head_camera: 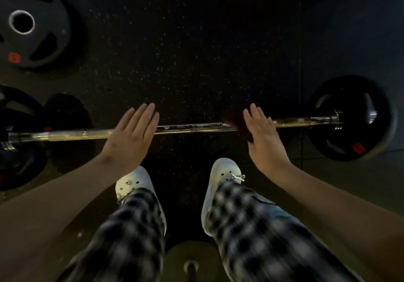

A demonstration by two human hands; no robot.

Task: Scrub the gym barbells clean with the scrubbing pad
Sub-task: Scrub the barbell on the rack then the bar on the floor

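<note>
Flat on the floor (196, 41): bar (192, 127), long axis running left to right, plate (349, 117) at the right end. Over its left half, left hand (131, 133), fingers straight, holding nothing. Right hand (264, 137) likewise flat, pressing the pad (232, 117) onto the bar. Next, probably: scrubbing sideways along that axis.

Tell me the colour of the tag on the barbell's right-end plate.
Red: a small rectangular tag low on the black round weight plate, head view.
</note>
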